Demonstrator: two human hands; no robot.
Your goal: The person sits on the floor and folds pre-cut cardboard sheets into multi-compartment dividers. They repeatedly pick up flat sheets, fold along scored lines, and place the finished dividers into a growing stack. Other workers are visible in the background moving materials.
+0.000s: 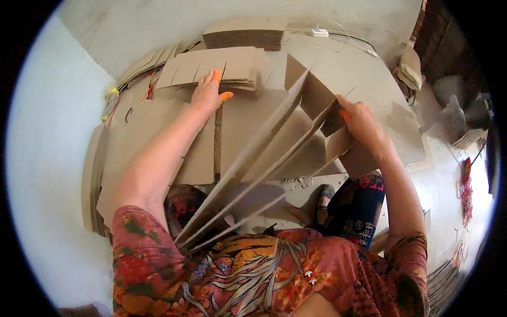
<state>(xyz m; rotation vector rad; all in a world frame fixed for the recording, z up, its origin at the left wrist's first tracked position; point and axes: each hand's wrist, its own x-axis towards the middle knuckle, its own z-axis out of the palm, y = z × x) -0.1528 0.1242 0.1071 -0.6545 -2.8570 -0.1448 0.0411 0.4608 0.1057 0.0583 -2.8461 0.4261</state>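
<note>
A cardboard divider (274, 165), made of long slotted strips crossed by shorter pieces, leans across my front. Its long strips fan out from my lap toward the far right. My right hand (360, 120) grips the upper right part of it, fingers closed round the cardboard. My left hand (209, 94) lies on the near edge of a stack of slotted cardboard sheets (182, 68), its fingers stretched and thumb apart. Orange covers show on fingertips of both hands. Where the long strips meet near my lap, their lower ends are partly hidden.
Another cardboard stack (243, 39) stands at the back by the wall. Large cardboard sheets (142, 142) lie at left. Beyond the work surface are a white power strip (320, 33) with a cable, a fan (453, 112) at right, and red string (466, 193) hanging.
</note>
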